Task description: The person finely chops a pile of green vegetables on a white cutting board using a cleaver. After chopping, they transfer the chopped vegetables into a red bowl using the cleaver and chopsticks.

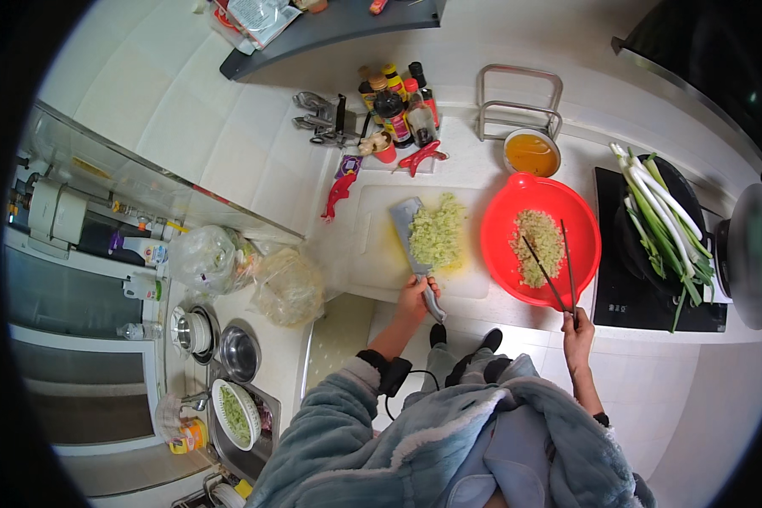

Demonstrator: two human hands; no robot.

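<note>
My left hand (pixel 414 300) is closed around the handle of a cleaver (pixel 404 222). Its broad blade lies at the left side of a heap of finely chopped pale green vegetable (pixel 438 224), part of which covers the blade's edge. Both rest on a white cutting board (pixel 376 212). To the right, my right hand (pixel 577 334) grips a pair of dark chopsticks (pixel 570 264), spread apart at their far ends. They reach into a red basin (pixel 494 254), over a chopped, brownish-green mixture (pixel 537 241).
Behind the basin stands a bowl of orange-yellow liquid (pixel 532 155). Spring onions (pixel 665 212) lie across a pan on the black cooktop (pixel 611 288). Sauce bottles (pixel 391 110) and red chillies (pixel 422 157) sit behind the board. Leftward are plastic bags (pixel 288 286) and a sink with a white colander (pixel 221 415).
</note>
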